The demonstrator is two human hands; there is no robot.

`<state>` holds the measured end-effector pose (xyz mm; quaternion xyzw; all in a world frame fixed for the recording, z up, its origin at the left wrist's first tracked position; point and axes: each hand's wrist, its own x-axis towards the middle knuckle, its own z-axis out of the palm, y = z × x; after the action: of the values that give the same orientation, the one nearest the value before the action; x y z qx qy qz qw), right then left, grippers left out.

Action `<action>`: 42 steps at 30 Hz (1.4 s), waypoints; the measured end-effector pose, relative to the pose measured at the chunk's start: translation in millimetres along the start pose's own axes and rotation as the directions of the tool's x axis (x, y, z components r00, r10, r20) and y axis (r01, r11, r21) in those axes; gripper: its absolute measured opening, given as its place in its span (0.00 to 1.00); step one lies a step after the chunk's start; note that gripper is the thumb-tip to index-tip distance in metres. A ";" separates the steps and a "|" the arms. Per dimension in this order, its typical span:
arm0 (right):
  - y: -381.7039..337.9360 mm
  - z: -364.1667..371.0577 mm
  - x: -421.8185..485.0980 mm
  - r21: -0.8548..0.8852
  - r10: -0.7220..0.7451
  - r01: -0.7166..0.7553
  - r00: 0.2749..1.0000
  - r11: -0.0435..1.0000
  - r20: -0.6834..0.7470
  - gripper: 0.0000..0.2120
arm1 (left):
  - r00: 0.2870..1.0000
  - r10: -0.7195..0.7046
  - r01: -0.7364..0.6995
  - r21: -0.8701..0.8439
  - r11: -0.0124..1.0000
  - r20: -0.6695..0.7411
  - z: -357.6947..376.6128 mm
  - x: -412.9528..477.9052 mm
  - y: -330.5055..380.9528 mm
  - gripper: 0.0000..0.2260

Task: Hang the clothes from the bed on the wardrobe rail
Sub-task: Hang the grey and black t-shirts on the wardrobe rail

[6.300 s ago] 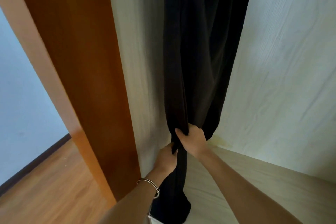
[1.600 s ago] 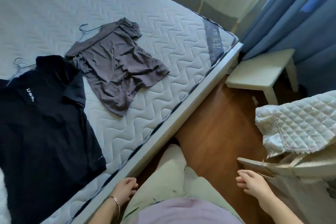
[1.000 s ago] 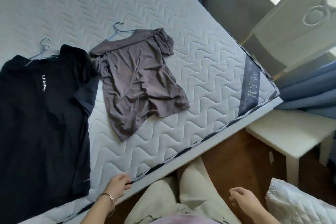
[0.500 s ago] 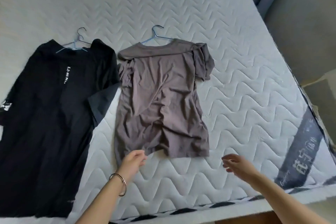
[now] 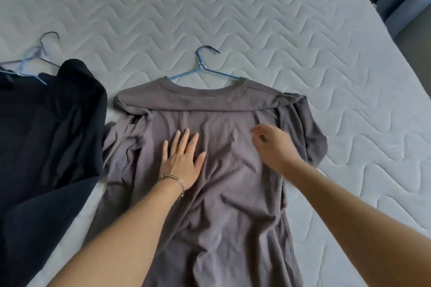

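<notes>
1. The grey T-shirt (image 5: 233, 182) lies flat on the mattress (image 5: 256, 18), a blue hanger (image 5: 203, 70) in its neck.
2. Our left hand (image 5: 183, 158) presses on its chest, fingers straight and spread, gripping nothing.
3. Our right hand (image 5: 275, 144) is over the right shoulder area. It is blurred, with fingers loosely bent and nothing held; contact cannot be judged.
4. A black shirt (image 5: 46, 135) lies just beside, on the left.

One grey T-shirt (image 5: 221, 170), one black T-shirt (image 5: 46, 135), two hangers (image 5: 200, 68) (image 5: 37, 50), two hands (image 5: 182, 158) (image 5: 272, 144), one mattress (image 5: 256, 7).
</notes>
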<state>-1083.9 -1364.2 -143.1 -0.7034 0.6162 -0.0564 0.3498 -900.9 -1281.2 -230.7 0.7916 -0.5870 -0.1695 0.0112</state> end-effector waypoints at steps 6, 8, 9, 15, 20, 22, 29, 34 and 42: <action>-33.1 18.8 129.9 -0.134 -0.159 0.149 0.985 0.980 -0.067 0.20 | 0.981 0.094 -0.078 0.102 0.992 -0.170 35.2 17.4 -18.1 0.25; -45.1 26.8 159.3 -0.169 -0.178 0.166 0.983 0.972 -0.056 0.23 | 0.976 0.101 -0.084 0.095 0.992 -0.194 36.0 17.2 -18.7 0.25; -49.8 30.5 170.4 -0.188 -0.178 0.169 0.983 0.967 -0.033 0.24 | 0.977 0.101 -0.086 0.090 0.992 -0.186 35.4 17.2 -18.4 0.25; -64.4 43.6 197.6 -0.325 -0.179 0.161 0.983 0.932 -0.026 0.19 | 0.964 0.130 -0.105 0.116 0.988 -0.234 39.1 20.5 -21.9 0.25; -42.9 43.1 157.5 -0.106 -0.197 0.187 0.976 0.976 -0.089 0.14 | 0.950 0.129 -0.106 0.097 0.990 -0.285 39.1 20.9 -22.6 0.25; -37.8 33.9 135.4 -0.083 -0.214 0.203 0.967 0.976 -0.139 0.13 | 0.945 0.122 -0.101 0.087 0.991 -0.303 39.9 21.2 -22.6 0.25; -41.9 -1.9 37.6 0.055 -0.237 0.241 0.969 0.969 -0.070 0.09 | 0.976 0.011 0.002 0.060 0.998 -0.219 19.1 12.0 -8.8 0.22; -54.6 -60.3 -48.1 0.377 -0.051 0.087 0.993 0.922 -0.104 0.09 | 0.965 -0.163 0.223 -0.319 0.921 0.204 -49.2 -37.9 22.4 0.20; -157.4 -178.5 -210.0 0.478 -0.169 0.110 0.982 0.872 0.081 0.15 | 0.949 -0.271 0.013 -0.841 0.542 -0.160 -261.7 -146.3 72.6 0.27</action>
<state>-1093.9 -1249.8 152.9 -0.6421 0.5094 -0.1872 0.5415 -931.5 -1214.6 69.0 0.7524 -0.3628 -0.3167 0.4494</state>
